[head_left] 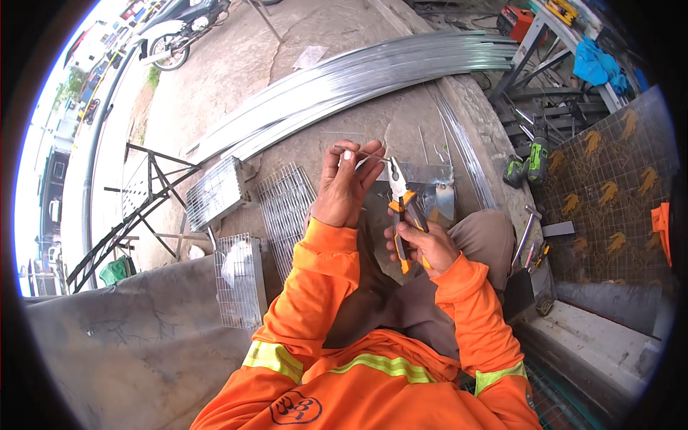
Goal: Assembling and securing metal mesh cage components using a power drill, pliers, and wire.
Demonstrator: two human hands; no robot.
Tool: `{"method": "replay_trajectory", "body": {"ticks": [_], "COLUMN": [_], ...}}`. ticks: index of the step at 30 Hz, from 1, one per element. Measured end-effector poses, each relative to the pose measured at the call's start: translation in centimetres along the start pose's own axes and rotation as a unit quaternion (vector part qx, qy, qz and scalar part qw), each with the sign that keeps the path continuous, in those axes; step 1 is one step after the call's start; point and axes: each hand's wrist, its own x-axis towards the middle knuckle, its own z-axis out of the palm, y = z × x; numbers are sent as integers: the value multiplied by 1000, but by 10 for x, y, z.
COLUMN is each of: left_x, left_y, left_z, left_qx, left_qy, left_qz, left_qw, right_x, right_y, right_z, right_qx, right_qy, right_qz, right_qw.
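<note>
My left hand (342, 188) is raised in front of my knees, its thumb and fingers pinching a thin metal wire (371, 155). The wire runs to the right, and its far end meets the jaw tips of a pair of pliers (398, 183). Whether the jaws bite on it is too small to tell. My right hand (428, 246) is wrapped round the pliers' orange and black handles, with the jaws pointing away from me. Beyond the pliers a flat grey metal sheet (423, 178) lies on the ground, partly hidden behind them.
Wire mesh panels (288, 204) and a mesh box (240, 283) lie to my left, near a black metal frame (147, 215). Long metal strips (344, 79) stretch across the ground ahead. On the right are a green cordless drill (537, 154), a hammer (527, 233) and a patterned board (609, 208).
</note>
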Motion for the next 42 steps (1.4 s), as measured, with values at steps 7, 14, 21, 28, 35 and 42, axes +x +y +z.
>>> {"method": "replay_trajectory", "body": {"ticks": [7,14,21,28,35,42], "left_x": [-1,4,47,53,45,40], "left_y": [5,0,9,4,-14,-12], "left_z": [1,-1,0,-15,-7,-6], "left_qx": [49,136,251,358,473,411], "left_qy": [5,16,-34,-66,-198,-207], "left_qz": [-9,44,69,-69,-35,-36], "left_qw": [999,990,965,929,858,887], "right_x": [0,-9,-2,-14,-24,-31], "right_y": [4,-5,15,6,-15,-13], "right_z": [-2,0,-14,-36,-32,-29], "right_qx": [-36,1,-196,-223,16,33], "right_qy": [66,13,56,113,-45,-117], "right_qz": [-47,1,-85,-88,-14,-24], "right_qw": [996,1000,975,964,999,992]}}
